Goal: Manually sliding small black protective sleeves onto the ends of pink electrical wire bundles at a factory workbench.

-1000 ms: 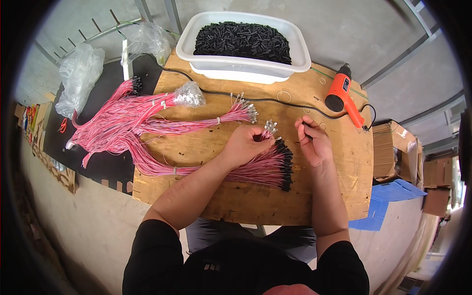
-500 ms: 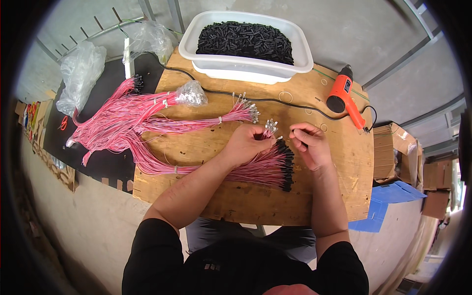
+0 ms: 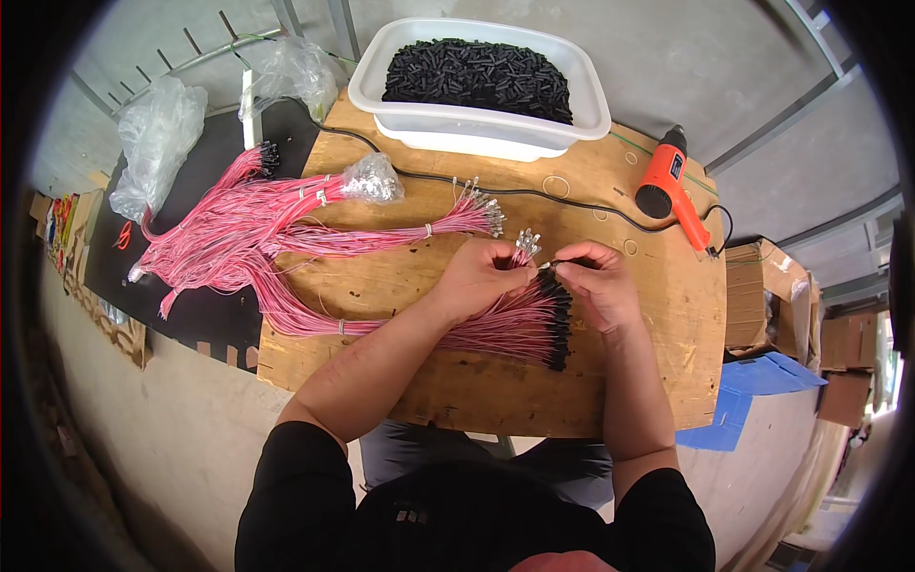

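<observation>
My left hand [image 3: 481,278] pinches a few pink wires with metal ends [image 3: 526,242] that stick up above my fingers. My right hand [image 3: 598,286] meets it from the right, its fingertips closed on a small black tube at the tip of one wire [image 3: 556,264]. Both hands hover over a fanned bundle of pink wires with black-sleeved ends [image 3: 534,324] on the wooden board [image 3: 448,381]. A white tub full of small black tubes [image 3: 477,76] stands at the board's far edge.
More pink wire bundles [image 3: 257,224] lie to the left, some with bare metal ends [image 3: 477,210]. An orange heat gun [image 3: 667,186] rests at the right with its black cord across the board. Clear plastic bags [image 3: 157,138] and cardboard boxes [image 3: 762,296] flank the bench.
My right hand has moved left to meet my left hand, and its fingertips now touch the wire end held there.
</observation>
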